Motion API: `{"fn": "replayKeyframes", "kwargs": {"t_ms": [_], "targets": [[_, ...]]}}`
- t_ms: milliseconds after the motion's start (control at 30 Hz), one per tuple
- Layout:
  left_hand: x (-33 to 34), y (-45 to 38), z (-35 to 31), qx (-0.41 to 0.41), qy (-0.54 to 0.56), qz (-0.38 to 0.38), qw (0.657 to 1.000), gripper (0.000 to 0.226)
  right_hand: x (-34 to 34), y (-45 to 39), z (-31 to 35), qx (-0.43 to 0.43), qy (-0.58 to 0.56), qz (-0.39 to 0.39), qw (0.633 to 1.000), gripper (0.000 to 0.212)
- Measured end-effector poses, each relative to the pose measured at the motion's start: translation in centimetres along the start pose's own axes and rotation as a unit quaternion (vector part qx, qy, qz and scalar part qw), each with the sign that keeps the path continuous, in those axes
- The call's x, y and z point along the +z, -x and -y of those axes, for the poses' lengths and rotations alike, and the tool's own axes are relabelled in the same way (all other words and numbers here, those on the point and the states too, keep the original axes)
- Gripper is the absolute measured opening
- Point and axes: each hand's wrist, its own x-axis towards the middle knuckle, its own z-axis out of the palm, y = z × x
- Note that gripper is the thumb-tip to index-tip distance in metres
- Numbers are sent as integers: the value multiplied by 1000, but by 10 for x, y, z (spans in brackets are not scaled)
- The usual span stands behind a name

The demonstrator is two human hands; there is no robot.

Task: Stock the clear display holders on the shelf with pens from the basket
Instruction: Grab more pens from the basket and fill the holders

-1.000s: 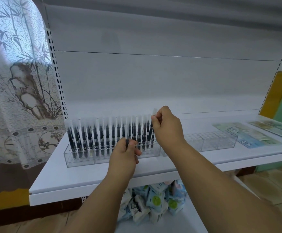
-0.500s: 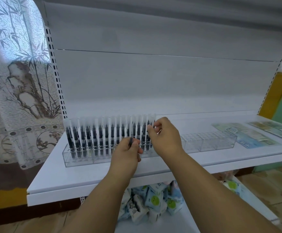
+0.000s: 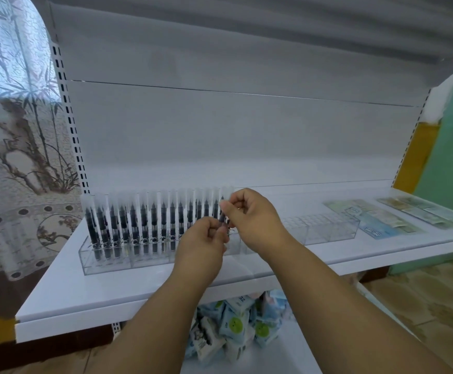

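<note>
1. here, both hands meet in front of the right end of the pen row, over the white shelf (image 3: 128, 290).
2. the right hand (image 3: 249, 220) has its thumb and forefinger pinched on a dark pen (image 3: 222, 217) that stands nearly upright, its frosted cap (image 3: 227, 194) above the knuckles; the other fingers are curled in.
3. the left hand (image 3: 202, 242) sits just below and to the left of it, fingers curled, its fingertips touching the lower part of that same pen; whether it holds more pens in the palm i cannot tell.
4. the left clear display holder (image 3: 106, 261) rests on the shelf and is filled along most of its length with upright pens (image 3: 154, 225), dark barrels below, pale caps on top, packed side by side in rows.
5. the held pen is at the right end of that row, just beside the last standing pens; its tip is hidden behind the left hand.
6. a second clear holder (image 3: 325, 228) lies to the right on the same shelf, with no pens visible in it.
7. flat printed packets (image 3: 368, 220) lie further right on the shelf, well apart from the hands.
8. below the shelf, a heap of small blue-and-white packs (image 3: 236, 325) shows between the forearms.
9. a bamboo-patterned curtain (image 3: 12, 125) hangs at the left.
</note>
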Motion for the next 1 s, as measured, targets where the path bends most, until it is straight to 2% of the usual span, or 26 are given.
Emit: {"fn": "replayKeyframes", "kwargs": {"t_ms": [100,167,300,467,800,1000], "targets": [[2,-4,-3,17,-28,-5,999,9,0,-2,1,-7,-9,-21,1000,10],[1,-4,-5,24,-30,-16,999,3,-2,-6,2,-25,14,-69,997,9],[-4,0,-1,17,-20,-59,998,13,-14,-14,6,-73,76,-153,983,13],[-8,-2,8,-11,2,-62,998,12,-11,-21,1,-71,191,-130,970,12],[-14,-4,17,-11,21,-52,998,14,-5,-32,-3,-83,195,-128,969,11],[-15,-5,20,-10,33,-59,998,14,-7,-31,-4,-72,236,-94,965,13]]}}
